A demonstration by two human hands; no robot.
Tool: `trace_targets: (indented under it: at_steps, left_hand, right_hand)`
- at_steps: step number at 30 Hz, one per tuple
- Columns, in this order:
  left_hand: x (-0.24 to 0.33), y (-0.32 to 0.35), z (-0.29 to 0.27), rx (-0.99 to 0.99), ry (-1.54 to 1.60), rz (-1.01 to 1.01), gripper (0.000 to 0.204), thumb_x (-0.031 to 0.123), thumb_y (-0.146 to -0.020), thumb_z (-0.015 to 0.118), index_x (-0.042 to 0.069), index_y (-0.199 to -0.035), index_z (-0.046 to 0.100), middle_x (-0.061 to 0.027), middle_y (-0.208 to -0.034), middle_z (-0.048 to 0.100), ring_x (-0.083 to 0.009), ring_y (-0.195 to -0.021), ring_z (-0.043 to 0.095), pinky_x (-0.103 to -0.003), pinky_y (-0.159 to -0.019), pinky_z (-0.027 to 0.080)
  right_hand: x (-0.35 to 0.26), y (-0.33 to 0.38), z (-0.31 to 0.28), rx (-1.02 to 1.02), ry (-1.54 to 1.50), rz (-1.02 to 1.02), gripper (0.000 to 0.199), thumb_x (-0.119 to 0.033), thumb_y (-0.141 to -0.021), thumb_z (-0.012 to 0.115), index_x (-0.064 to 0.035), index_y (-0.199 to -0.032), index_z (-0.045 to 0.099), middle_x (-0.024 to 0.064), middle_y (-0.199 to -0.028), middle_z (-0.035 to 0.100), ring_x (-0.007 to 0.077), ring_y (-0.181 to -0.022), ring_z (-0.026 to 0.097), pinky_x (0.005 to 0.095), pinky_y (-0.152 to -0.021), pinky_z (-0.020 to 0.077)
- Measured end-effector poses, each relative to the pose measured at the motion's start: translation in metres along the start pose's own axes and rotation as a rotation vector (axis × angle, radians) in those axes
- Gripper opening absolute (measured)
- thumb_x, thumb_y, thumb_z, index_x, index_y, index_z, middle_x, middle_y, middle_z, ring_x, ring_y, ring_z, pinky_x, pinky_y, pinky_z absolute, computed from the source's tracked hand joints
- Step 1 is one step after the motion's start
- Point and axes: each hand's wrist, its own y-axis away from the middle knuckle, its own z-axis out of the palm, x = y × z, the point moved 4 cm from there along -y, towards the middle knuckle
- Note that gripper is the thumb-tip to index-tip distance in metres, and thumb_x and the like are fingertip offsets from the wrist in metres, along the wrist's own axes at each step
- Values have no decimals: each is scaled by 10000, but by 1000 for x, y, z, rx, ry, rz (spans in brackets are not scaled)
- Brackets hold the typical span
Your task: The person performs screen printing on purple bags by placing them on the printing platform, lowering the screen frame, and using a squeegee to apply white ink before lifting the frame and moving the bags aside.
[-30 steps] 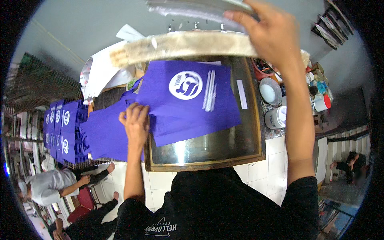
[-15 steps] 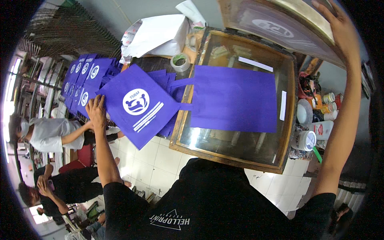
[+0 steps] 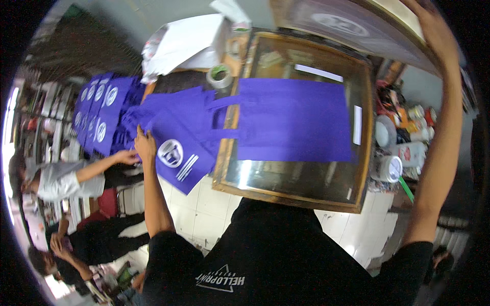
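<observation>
Presently, left hand [image 3: 146, 144] spread, right hand [image 3: 437, 31] clamped on one screen [image 3: 326, 24], one bag [image 3: 296, 120] on glass [image 3: 306, 181]

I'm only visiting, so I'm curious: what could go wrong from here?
The raised screen might drop onto the blank purple bag if the right hand slips. The printed bag near the left hand appears to overhang the floor, so it could slide off.

Dim, soft, motion-blurred.
Glaring off glass [image 3: 286, 178] and floor [image 3: 357, 234]; blown out far left, bent and black toward rim.
</observation>
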Motion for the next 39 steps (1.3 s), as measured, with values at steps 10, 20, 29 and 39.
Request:
trace_targets:
  at_steps: [10, 20, 29, 39]
  left_hand:
    - [476, 204, 93, -382, 383, 942, 788, 534, -929, 653, 73, -1530, 432, -284, -1589, 338, -447, -1478, 310, -553, -1212, 228]
    - [532, 218, 138, -499, 99, 999, 955, 728, -898, 544, 115, -1595, 322, -263, -1688, 77, -478, -1556, 3, -681, -1203, 1]
    - [544, 223, 124, -542, 60, 880, 975, 756, -827, 618, 206, -1588, 361, -270, -1680, 96, -519, -1539, 8, -749, -1162, 30]
    - [553, 216, 125, -613, -1, 820, 990, 778, -807, 622, 259, -1601, 335, -253, -1682, 102, -525, -1535, 15, -769, -1149, 60]
  right_hand:
    - [-16, -4, -14, -169, 136, 51, 418, -367, -902, 723, 31, -1026, 763, 231, -931, 754, 320, -857, 716, 441, -833, 554]
    - [8, -9, -10, -87, 123, -60, 404, -356, -854, 757, 41, -929, 766, 282, -915, 721, 424, -906, 706, 475, -837, 537]
    - [4, 0, -21, -106, 43, -66, 370, -330, -844, 767, 28, -934, 773, 276, -927, 726, 420, -906, 712, 474, -831, 542]
    - [8, -3, -15, -64, 41, -123, 371, -333, -834, 783, 26, -927, 775, 276, -926, 727, 412, -900, 716, 469, -822, 545]
